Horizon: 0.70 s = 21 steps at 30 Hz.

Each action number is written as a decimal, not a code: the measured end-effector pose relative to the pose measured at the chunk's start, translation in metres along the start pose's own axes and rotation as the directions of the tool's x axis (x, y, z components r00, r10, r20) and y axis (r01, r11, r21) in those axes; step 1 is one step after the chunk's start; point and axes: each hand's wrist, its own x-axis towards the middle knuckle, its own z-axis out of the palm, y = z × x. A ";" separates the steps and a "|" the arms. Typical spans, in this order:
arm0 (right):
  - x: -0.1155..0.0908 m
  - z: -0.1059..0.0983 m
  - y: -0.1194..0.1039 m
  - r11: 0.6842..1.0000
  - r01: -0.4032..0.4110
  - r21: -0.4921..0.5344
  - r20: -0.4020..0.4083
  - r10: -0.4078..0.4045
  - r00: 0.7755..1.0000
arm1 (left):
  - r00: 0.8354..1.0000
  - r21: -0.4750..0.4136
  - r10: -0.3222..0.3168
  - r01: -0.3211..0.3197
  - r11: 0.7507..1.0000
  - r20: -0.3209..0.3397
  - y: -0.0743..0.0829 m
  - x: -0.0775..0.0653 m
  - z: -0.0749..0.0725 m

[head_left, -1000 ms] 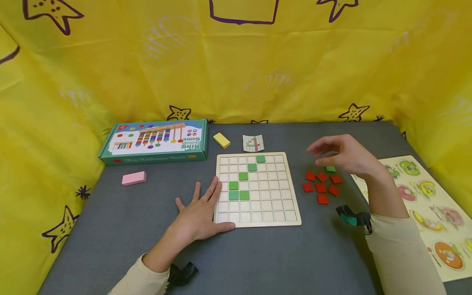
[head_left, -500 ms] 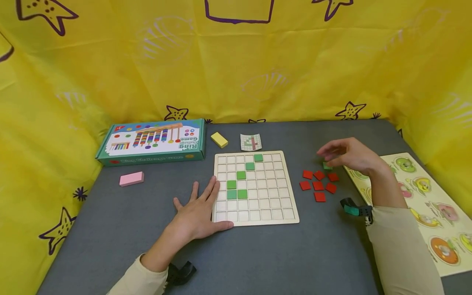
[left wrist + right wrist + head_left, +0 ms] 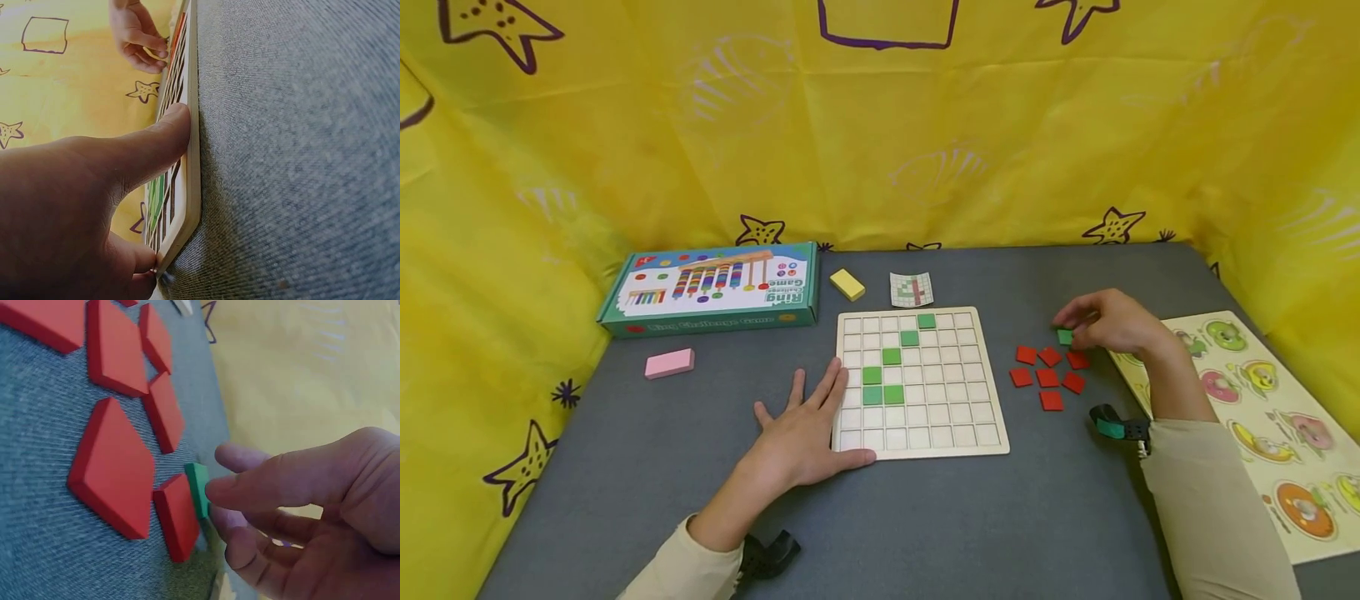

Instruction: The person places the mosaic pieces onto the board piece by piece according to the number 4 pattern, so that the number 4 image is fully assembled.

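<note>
- Nearest, the person's left hand lies with fingers straight and spread, fingertips against the left edge of a square, pale wooden grid board and thumb along its near edge.
- On that board, six flat, square green tiles sit in cells: four in a diagonal rising to the right, two side by side below its lower end.
- Right of the board, seven flat, square red tiles lie loosely grouped on the grey cloth-covered table.
- A cream board printed with coloured food pictures lies at the far right, partly behind the right arm.
- A pink rectangular block lies to the left.
- The right hand is at a loose green square tile just beyond the red ones, fingers bent; I cannot tell whether they pinch it.
- Farther back are a green-edged cardboard game box, a yellow rectangular block and a small paper grid card.
- Behind hangs a yellow curtain with purple starfish outlines.
</note>
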 end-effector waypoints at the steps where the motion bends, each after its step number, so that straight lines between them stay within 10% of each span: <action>1: 0.000 0.001 0.000 1.000 -0.002 -0.010 -0.003 0.002 1.000 | 1.000 -0.001 -0.002 0.002 1.000 0.001 0.000 -0.001 0.000; 21: 0.007 0.004 0.003 0.993 0.023 -0.116 -0.067 -0.031 0.997 | 1.000 0.001 -0.009 0.009 1.000 -0.006 0.001 0.000 0.001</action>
